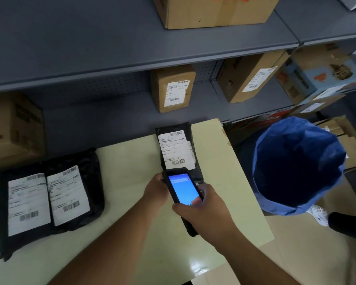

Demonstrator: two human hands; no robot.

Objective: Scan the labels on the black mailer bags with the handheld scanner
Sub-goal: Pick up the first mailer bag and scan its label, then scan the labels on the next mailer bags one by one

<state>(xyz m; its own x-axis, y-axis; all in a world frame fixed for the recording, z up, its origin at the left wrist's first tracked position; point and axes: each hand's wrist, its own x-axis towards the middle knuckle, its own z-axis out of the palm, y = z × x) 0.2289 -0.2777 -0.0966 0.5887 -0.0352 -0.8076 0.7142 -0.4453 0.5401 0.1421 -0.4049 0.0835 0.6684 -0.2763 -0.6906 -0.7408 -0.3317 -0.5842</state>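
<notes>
My right hand (203, 210) grips the black handheld scanner (182, 188), its blue screen lit and its top end pointing at a black mailer bag (178, 130). That bag lies on the cream table (132, 161), white label (178, 150) facing up. My left hand (155, 187) holds the bag's near left edge, partly hidden behind the scanner. Two more black mailer bags lie side by side at the table's left, one (27, 204) beside the other (70, 194), labels up.
Grey shelving (132, 46) stands behind the table with several labelled cardboard boxes (174, 88). A bin lined with a blue bag (298, 165) stands to the right of the table. A person's shoe (319, 214) shows beside it on the floor.
</notes>
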